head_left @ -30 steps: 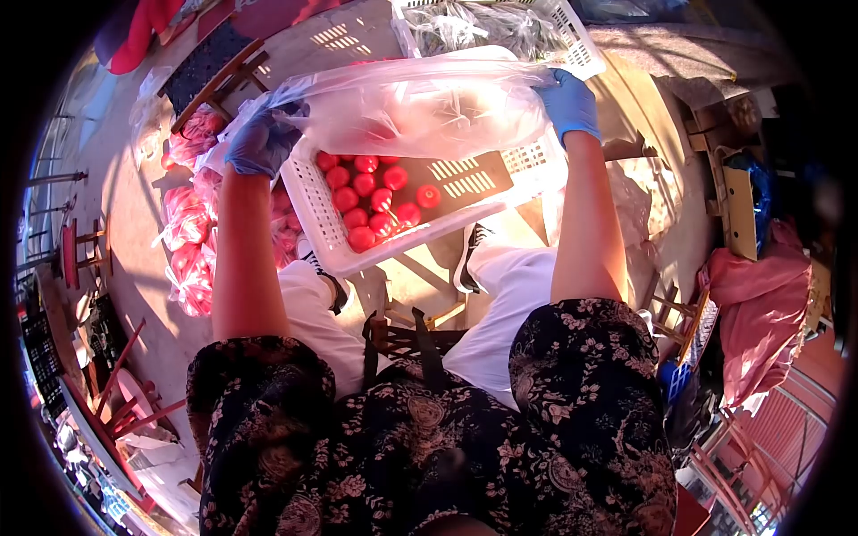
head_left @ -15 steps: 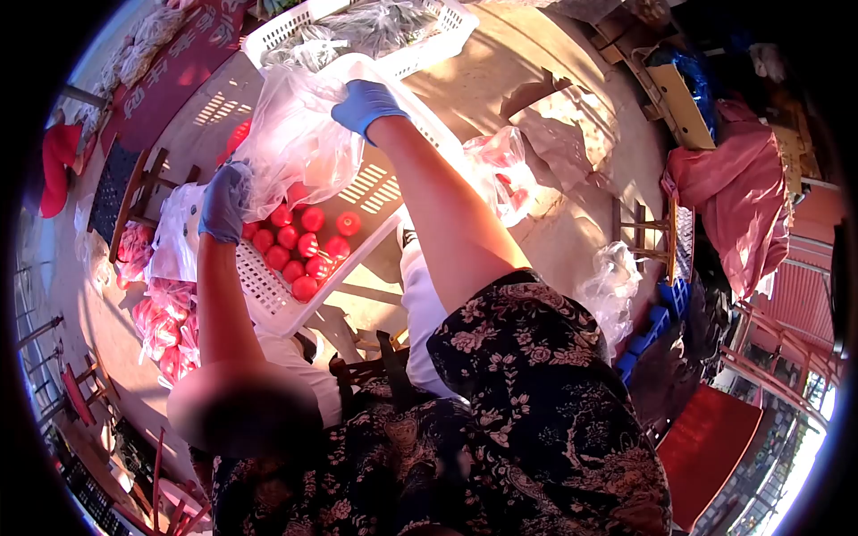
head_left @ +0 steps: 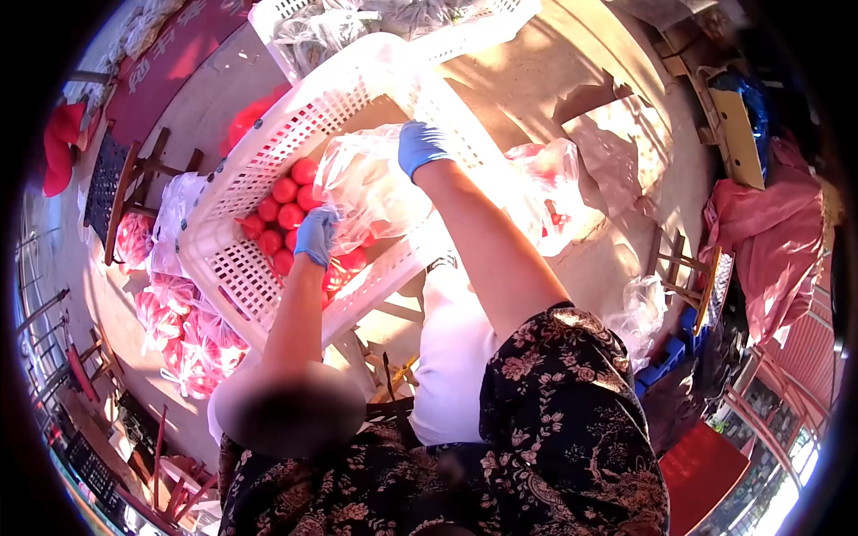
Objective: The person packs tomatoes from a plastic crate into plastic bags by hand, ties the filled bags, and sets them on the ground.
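A large white perforated crate point(head_left: 243, 183) stands in front of me with several round red tomatoes point(head_left: 286, 190) in its left part. Over the crate's inside spreads a clear plastic bag point(head_left: 371, 179), sunlit and crumpled, covering some of the tomatoes. My right hand point(head_left: 422, 147), in a blue glove, is closed on the bag's upper right part. My left hand point(head_left: 316, 235), gloved the same way, grips the bag's lower left edge, just above the tomatoes. Its fingertips are partly hidden, and I cannot tell whether anything is inside the bag.
Behind stands another white crate point(head_left: 474, 37) holding dark bagged goods. Filled bags of red produce point(head_left: 192, 330) lie on the ground at left, with another bag point(head_left: 550, 183) at right. A small wooden stool point(head_left: 143, 183) is at far left; a pink-red cloth point(head_left: 769, 241) hangs at right.
Both hands have come down into the crate with the plastic bag, which was held up and spread above it. My left hand moved right, and more of the crate now shows.
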Demonstrator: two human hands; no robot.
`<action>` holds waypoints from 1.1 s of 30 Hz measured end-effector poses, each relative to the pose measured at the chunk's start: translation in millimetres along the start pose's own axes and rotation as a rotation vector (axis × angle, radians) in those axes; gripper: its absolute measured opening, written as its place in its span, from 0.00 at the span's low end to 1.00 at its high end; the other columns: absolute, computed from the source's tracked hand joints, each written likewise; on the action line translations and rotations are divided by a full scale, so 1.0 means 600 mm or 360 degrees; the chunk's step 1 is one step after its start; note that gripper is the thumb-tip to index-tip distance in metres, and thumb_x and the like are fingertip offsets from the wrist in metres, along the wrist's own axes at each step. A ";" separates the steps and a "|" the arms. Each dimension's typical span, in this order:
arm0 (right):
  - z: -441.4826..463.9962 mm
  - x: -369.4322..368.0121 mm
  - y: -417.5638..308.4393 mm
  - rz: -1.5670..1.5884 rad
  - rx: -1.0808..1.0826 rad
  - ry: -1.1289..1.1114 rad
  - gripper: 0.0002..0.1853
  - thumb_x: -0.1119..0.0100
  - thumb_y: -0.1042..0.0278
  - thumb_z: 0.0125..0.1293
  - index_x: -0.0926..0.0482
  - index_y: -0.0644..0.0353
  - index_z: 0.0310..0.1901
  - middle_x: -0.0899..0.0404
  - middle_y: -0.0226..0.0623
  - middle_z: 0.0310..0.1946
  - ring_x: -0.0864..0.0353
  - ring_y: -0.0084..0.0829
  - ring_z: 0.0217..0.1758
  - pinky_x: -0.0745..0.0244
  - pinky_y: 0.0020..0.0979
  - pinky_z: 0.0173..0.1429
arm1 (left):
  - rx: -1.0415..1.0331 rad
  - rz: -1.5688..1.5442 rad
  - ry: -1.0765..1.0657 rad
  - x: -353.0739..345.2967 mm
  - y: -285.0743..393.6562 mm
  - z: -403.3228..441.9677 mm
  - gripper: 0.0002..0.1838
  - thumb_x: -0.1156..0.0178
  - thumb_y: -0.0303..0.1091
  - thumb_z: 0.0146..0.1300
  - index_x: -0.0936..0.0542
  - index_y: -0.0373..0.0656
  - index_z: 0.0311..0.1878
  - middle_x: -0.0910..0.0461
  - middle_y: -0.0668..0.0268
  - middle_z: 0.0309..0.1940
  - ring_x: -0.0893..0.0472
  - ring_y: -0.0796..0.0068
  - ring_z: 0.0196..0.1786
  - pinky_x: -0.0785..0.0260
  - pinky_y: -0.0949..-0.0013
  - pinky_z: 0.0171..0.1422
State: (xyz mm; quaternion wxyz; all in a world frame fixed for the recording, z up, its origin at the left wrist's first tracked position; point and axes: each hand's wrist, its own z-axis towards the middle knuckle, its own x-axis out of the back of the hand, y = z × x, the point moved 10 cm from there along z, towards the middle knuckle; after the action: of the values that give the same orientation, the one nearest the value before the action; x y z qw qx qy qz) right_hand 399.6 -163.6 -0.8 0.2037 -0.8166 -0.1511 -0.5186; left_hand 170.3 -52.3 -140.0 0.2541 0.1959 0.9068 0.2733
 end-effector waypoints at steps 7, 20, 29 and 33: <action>0.040 0.021 -0.121 -0.0584 0.0430 0.0247 0.34 0.38 0.54 0.49 0.35 0.63 0.55 0.30 0.43 0.45 0.28 0.35 0.47 0.30 0.37 0.47 | 0.0173 0.0087 0.0020 0.025 -0.093 0.069 0.04 0.48 0.28 0.54 0.23 0.41 0.29 0.25 0.69 0.22 0.28 0.79 0.22 0.36 0.79 0.26; 0.037 -0.329 -0.375 -0.0723 0.1157 -0.0166 0.32 0.31 0.51 0.38 0.29 0.43 0.49 0.55 0.50 0.66 0.45 0.61 0.61 0.41 0.55 0.57 | 0.0353 0.0013 0.0146 0.097 -0.145 0.043 0.08 0.49 0.30 0.57 0.23 0.40 0.36 0.21 0.67 0.29 0.26 0.79 0.28 0.35 0.77 0.30; 0.046 -0.326 -0.380 -0.0400 0.1360 -0.0376 0.27 0.32 0.54 0.35 0.25 0.41 0.43 0.50 0.57 0.59 0.35 0.56 0.50 0.32 0.42 0.55 | 0.0233 -0.0255 0.0153 0.129 -0.149 0.046 0.09 0.48 0.28 0.57 0.24 0.38 0.40 0.21 0.65 0.32 0.24 0.77 0.29 0.32 0.75 0.31; 0.053 -0.331 -0.377 -0.0556 0.1272 -0.0288 0.28 0.32 0.54 0.35 0.25 0.42 0.44 0.50 0.60 0.58 0.35 0.56 0.51 0.32 0.43 0.55 | 0.0249 -0.0247 0.0198 0.131 -0.160 0.055 0.10 0.47 0.28 0.56 0.22 0.37 0.40 0.20 0.66 0.30 0.24 0.79 0.29 0.33 0.78 0.33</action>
State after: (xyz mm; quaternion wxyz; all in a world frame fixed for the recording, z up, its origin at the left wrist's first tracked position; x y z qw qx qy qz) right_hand 238.0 42.1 -153.3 0.3985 -0.6780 -0.4927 -0.3725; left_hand 106.2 -74.5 -248.6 0.2017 0.1271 0.9518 0.1929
